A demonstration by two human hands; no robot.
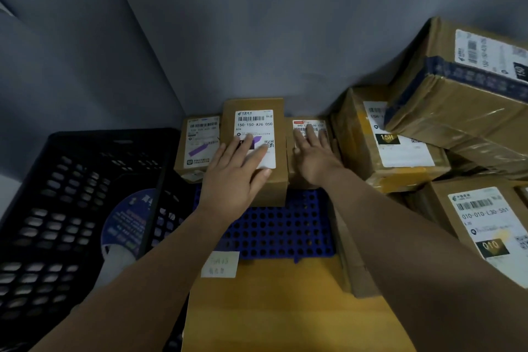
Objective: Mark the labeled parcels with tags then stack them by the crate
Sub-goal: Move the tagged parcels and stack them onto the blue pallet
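Parcels stand in a row of three at the far end of a blue perforated mat (280, 234), close against the grey wall. The middle parcel (253, 123) is the tallest, and its white label carries a purple tag (256, 140). The left hand (237, 171) lies flat on this label, fingers straight and spread, partly covering the tag and gripping nothing. Just to its left, the left parcel (197, 148) bears its own purple tag (200, 149) across its label and is untouched. On the other side, the right parcel (295, 177) sits beside the middle one. The right hand (314, 153) rests palm-down on its label with fingers extended, likewise holding nothing. Whether that label has a tag cannot be told under the hand.

A black crate (71, 197) fills the left side, beside the left parcel. Larger cardboard boxes are piled at right: one marked 15H (400, 146), a tilted one (457, 106) leaning on top of it, and a nearer one marked 010 (485, 226). A pale paper note (220, 264) lies at the mat's near edge on a yellow-brown surface (271, 311).
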